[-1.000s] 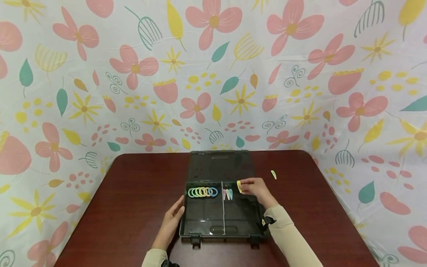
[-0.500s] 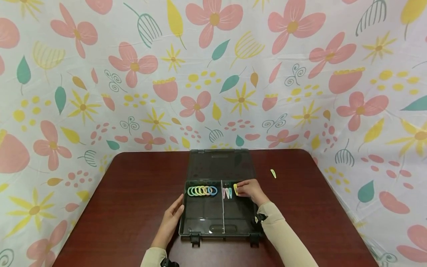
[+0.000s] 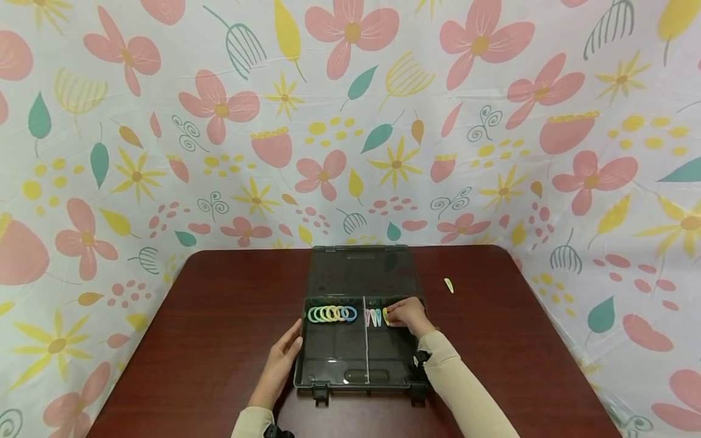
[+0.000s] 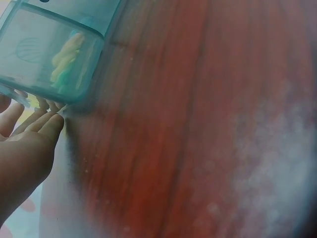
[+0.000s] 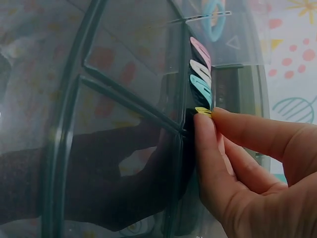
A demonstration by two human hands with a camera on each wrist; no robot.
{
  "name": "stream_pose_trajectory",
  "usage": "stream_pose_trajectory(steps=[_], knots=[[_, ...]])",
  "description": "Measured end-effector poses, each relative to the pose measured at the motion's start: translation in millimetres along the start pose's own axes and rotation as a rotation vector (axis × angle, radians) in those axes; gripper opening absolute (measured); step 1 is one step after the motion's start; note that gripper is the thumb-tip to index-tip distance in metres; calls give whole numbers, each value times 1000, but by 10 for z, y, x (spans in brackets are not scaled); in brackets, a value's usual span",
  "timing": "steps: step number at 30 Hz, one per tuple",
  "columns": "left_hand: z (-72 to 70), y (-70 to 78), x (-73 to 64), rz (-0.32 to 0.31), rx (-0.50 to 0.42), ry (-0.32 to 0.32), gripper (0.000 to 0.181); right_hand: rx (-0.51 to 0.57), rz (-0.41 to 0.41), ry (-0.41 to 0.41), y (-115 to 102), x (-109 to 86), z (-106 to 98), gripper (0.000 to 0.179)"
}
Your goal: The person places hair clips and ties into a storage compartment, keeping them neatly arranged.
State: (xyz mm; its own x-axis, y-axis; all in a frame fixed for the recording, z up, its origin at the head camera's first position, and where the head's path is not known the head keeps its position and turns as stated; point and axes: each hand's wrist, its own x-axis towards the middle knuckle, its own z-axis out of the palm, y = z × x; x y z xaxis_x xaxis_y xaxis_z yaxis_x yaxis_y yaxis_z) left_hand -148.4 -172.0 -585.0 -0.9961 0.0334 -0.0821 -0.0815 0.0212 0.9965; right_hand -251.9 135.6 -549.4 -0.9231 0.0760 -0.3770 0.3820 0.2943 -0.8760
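Observation:
My right hand [image 3: 409, 315] pinches a yellow hair clip [image 5: 203, 111] between thumb and fingertips, low in the right compartment of the dark see-through box [image 3: 335, 356]. Beside it, in a row, lie a blue hair clip [image 5: 200, 88], a white hair clip [image 5: 200, 70] and a pink hair clip [image 5: 200, 49]. A row of overlapping pastel hair ties [image 3: 331, 314] fills the back of the left compartment. My left hand [image 3: 282, 363] rests against the box's left side with extended fingers, seen also in the left wrist view at the box's lower edge.
One more yellow-green hair clip [image 3: 449, 285] lies on the brown table [image 3: 230, 316], right of the box. The box's lid [image 3: 362, 271] is folded back behind it. A pale divider [image 3: 366, 347] splits the box, and two latches stick out at its front.
My right hand has moved left and down into the right compartment with the yellow hair clip, bringing it beside the blue one. The left hand stays at the box's side.

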Motion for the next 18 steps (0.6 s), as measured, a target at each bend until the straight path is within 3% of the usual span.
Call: stream_pose_trajectory(steps=[18], knots=[[2, -5, -2, 4, 17, 4, 51, -50, -38, 55, 8, -9, 36, 17]])
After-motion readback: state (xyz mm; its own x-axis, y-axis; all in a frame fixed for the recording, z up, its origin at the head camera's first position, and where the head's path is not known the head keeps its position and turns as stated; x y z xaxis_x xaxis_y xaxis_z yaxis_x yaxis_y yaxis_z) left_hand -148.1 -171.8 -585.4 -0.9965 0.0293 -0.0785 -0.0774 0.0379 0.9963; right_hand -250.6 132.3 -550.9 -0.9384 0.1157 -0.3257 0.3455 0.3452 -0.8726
